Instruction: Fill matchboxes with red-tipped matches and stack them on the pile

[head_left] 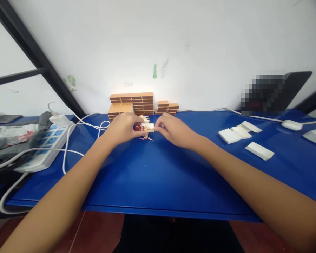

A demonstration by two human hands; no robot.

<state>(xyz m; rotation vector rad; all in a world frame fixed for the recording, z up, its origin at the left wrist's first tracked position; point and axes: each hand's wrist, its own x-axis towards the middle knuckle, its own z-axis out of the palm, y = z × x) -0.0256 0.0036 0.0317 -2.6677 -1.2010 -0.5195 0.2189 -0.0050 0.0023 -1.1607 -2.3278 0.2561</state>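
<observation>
Both of my hands meet near the far middle of the blue table (158,175). Between them is a small white matchbox tray (147,127) holding red-tipped matches. My left hand (123,127) has its fingers curled and pinched at the tray's left end. At the right end, my right hand (173,130) pinches the tray with its fingertips. A few loose matches (146,137) lie on the table just under the tray. Behind the hands stand stacks of orange matchboxes (133,102) against the wall.
A white power strip (46,146) with cables lies at the left, beside a grey bundle. Several white box pieces (238,133) lie at the right, one more (259,151) nearer. A white mouse (291,124) and a dark chair stand at the far right.
</observation>
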